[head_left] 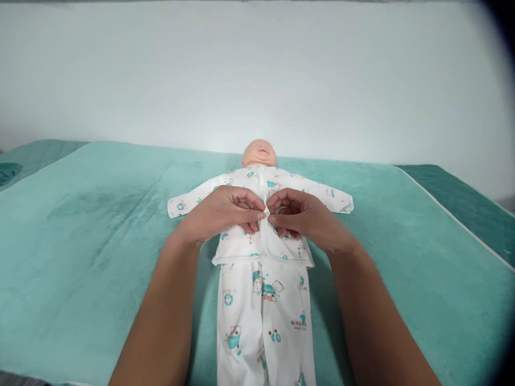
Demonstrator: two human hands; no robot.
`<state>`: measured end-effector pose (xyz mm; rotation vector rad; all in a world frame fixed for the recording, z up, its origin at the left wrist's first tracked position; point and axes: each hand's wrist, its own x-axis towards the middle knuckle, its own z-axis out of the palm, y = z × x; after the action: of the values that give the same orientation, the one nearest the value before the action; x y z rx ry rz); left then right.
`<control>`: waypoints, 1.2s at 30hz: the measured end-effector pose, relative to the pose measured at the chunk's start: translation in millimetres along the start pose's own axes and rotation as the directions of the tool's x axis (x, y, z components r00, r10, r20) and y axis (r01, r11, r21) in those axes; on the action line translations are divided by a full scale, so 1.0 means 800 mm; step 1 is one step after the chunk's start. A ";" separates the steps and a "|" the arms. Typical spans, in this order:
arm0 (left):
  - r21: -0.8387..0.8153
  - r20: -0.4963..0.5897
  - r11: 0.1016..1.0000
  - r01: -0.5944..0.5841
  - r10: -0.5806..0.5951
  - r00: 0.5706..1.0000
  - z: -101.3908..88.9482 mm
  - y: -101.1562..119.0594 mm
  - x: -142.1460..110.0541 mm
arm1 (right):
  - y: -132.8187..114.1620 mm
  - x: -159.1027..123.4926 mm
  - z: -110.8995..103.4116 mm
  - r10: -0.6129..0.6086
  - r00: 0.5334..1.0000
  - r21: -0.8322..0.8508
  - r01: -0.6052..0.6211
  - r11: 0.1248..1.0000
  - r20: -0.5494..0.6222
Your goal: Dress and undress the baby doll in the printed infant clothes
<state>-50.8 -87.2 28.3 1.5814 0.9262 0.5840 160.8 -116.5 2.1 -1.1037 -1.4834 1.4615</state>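
A baby doll [259, 153] lies on its back, head at the far end, in a white printed baby jacket [241, 249] and matching printed trousers [241, 321]. Both sleeves stretch out sideways. Over the middle of the chest, my left hand [237, 212] pinches the jacket's front edge between thumb and fingers. Close against it, my right hand [295, 212] pinches the other front edge. A small bit of white fabric shows between the fingertips; whether a button is there I cannot tell. Below my hands the two front edges part slightly at the hem.
A green plush blanket [100, 241] covers the surface beneath the doll. Darker green quilted bedding [462, 206] shows past its right edge and at the far left. A plain white wall [257, 69] rises behind the doll's head.
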 end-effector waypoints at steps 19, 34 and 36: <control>0.059 -0.006 0.998 0.013 -0.013 1.000 0.003 0.001 -0.001 | 0.000 0.000 0.010 0.007 0.995 -0.142 -0.022 0.990 -0.102; 0.194 -0.042 0.981 0.003 0.005 0.999 0.009 0.010 -0.006 | -0.001 -0.002 0.014 0.000 0.993 -0.166 -0.019 0.986 -0.118; 0.216 -0.049 0.976 0.007 0.004 0.999 0.010 0.011 -0.007 | 0.000 -0.002 0.015 -0.005 0.993 -0.168 -0.015 0.986 -0.117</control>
<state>-45.6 -96.6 35.9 1.7663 1.0563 0.5369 150.4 -121.6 1.9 -1.2731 -1.5443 1.2694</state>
